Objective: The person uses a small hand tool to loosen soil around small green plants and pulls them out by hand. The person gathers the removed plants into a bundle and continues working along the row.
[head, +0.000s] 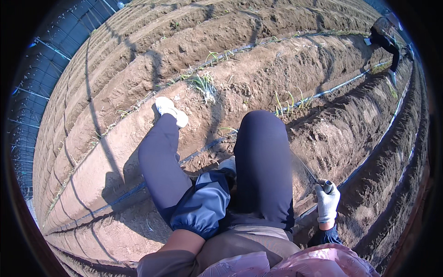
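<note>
My right hand (327, 202), in a pale knit glove, grips the handle (327, 187) of a tool with a thin metal shaft (306, 168), beside my right knee. The shaft slants toward the soil, and its far end is hidden behind that knee. Between my knees my gloved left hand (228, 164) reaches low into the furrow, below a blue sleeve cover (204, 200). Its fingers are mostly hidden, so any grip is unclear. Close to it run a dark drip line (204, 148) and a thin green seedling (227, 128). Upright onion-like seedlings (290, 102) stand beyond my right knee.
A loose bundle of onion-like seedlings (205, 86) lies on the soil ridge ahead. Ridges and furrows with drip lines (341, 86) curve across the ground. Another person (384, 38) bends over a row at upper right. A greenhouse wall (45, 69) borders the left.
</note>
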{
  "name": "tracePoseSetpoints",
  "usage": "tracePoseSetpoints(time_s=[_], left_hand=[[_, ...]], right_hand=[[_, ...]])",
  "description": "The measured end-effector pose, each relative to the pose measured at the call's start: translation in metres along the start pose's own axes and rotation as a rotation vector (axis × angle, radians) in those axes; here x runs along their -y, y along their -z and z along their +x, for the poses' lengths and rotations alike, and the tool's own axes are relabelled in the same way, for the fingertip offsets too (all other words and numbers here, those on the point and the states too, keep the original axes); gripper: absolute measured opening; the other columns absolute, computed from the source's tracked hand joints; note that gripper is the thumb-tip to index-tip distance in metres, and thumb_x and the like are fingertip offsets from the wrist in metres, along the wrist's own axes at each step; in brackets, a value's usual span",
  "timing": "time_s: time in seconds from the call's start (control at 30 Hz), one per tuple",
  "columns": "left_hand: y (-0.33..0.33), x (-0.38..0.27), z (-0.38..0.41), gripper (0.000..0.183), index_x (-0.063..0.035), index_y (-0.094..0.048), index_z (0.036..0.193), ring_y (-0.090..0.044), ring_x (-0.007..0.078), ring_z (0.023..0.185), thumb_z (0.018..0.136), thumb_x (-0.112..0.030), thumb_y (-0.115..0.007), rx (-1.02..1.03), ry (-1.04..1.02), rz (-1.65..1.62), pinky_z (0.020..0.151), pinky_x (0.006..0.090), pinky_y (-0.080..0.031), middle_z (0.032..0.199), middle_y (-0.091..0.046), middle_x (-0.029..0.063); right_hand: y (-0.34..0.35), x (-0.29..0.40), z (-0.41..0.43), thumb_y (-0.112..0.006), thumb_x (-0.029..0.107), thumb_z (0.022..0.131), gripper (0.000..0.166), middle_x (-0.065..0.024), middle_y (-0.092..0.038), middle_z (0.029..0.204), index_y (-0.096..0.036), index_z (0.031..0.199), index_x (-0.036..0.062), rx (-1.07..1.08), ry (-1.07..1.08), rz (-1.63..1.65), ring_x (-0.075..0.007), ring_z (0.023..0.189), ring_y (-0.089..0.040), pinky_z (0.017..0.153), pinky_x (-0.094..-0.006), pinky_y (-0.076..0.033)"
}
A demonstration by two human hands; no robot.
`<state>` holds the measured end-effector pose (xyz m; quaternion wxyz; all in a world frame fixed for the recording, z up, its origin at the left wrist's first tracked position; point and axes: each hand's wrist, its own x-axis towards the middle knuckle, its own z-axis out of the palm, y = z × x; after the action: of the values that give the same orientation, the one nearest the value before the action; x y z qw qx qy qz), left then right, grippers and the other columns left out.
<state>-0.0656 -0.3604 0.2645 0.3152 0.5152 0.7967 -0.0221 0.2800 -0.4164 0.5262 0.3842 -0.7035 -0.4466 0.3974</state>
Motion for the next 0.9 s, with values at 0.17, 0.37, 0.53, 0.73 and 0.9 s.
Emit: tracePoseSetpoints(time_s=[0.17, 0.37, 0.53, 0.73, 0.9], left_hand=[[-0.014, 0.018, -0.007, 0.033, -0.0115, -0.053, 0.115, -0.061, 0.0322, 0.107, 0.090, -0.032, -0.048, -0.011, 0.050, 0.060, 0.087, 0.0490, -0.048, 0.117, -0.060, 0.0156], [-0.001, -0.042, -0.019, 0.032, -0.0100, -0.051, 0.120, -0.061, 0.0307, 0.108, 0.091, -0.022, -0.046, 0.110, 0.064, 0.071, 0.087, 0.0461, -0.049, 0.121, -0.059, 0.0152], [-0.015, 0.021, -0.017, 0.034, -0.0160, -0.055, 0.117, -0.065, 0.0310, 0.100, 0.091, -0.035, -0.046, 0.003, 0.169, 0.066, 0.079, 0.0490, -0.052, 0.113, -0.063, 0.0115], [-0.005, -0.010, -0.032, 0.034, -0.0132, -0.060, 0.115, -0.064, 0.0277, 0.104, 0.086, -0.030, -0.056, 0.207, 0.233, -0.112, 0.083, 0.0464, -0.052, 0.113, -0.064, 0.0122], [-0.005, -0.001, -0.036, 0.030, -0.0128, -0.068, 0.105, -0.065, 0.0248, 0.103, 0.080, -0.029, -0.065, 0.199, 0.273, -0.174, 0.082, 0.0451, -0.053, 0.110, -0.067, 0.0107]], right_hand=[[0.010, -0.003, 0.001, -0.069, 0.007, 0.078, 0.015, 0.0018, -0.054, 0.064, -0.061, 0.088, -0.0006, 0.016, 0.131, -0.207, -0.0050, 0.058, -0.043, 0.052, -0.0234, -0.039], [0.045, -0.002, 0.013, -0.065, 0.006, 0.079, 0.012, 0.0024, -0.054, 0.060, -0.063, 0.089, 0.0001, 0.010, 0.350, -0.452, -0.0038, 0.048, -0.044, 0.044, -0.0225, -0.036], [0.020, 0.036, 0.011, -0.063, 0.008, 0.081, 0.010, -0.0003, -0.056, 0.059, -0.062, 0.088, 0.0005, 0.215, 0.128, -0.406, -0.0052, 0.043, -0.046, 0.040, -0.0220, -0.036], [-0.004, 0.072, 0.025, -0.064, 0.009, 0.081, 0.010, -0.0022, -0.058, 0.058, -0.062, 0.084, -0.0005, 0.330, -0.087, -0.475, -0.0065, 0.045, -0.050, 0.040, -0.0226, -0.039], [-0.039, 0.078, 0.034, -0.063, 0.007, 0.081, 0.007, -0.0039, -0.059, 0.060, -0.060, 0.083, 0.0010, 0.357, -0.113, -0.501, -0.0072, 0.043, -0.050, 0.037, -0.0226, -0.038]])
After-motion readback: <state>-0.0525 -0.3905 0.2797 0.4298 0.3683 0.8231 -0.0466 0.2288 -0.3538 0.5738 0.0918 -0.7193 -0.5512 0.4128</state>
